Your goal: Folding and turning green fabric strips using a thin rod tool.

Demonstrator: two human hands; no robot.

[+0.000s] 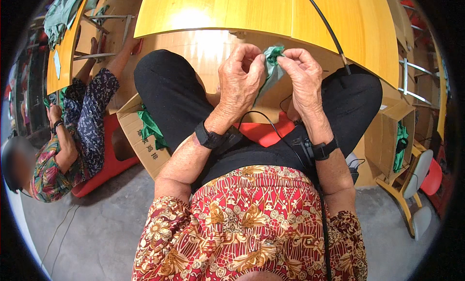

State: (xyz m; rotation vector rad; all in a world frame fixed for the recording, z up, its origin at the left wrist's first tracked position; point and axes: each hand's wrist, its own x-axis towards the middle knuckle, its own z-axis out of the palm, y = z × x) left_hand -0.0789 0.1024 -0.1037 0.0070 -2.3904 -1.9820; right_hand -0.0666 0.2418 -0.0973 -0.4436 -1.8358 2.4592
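Between my two hands, above my lap, is a small crumpled piece of green cloth. Its top is bunched and darker, and a paler part hangs down between the hands. My left hand pinches it from the left with thumb and curled fingers. From the right, my right hand pinches its upper edge between thumb and forefinger. The cloth is held near the table's front edge, and its finer detail is too small to make out.
A yellow wooden table curves across the front, with a black cable over it. Cardboard boxes holding green cloth stand on both sides of my legs. Another person sits at the left. Chairs stand at the right.
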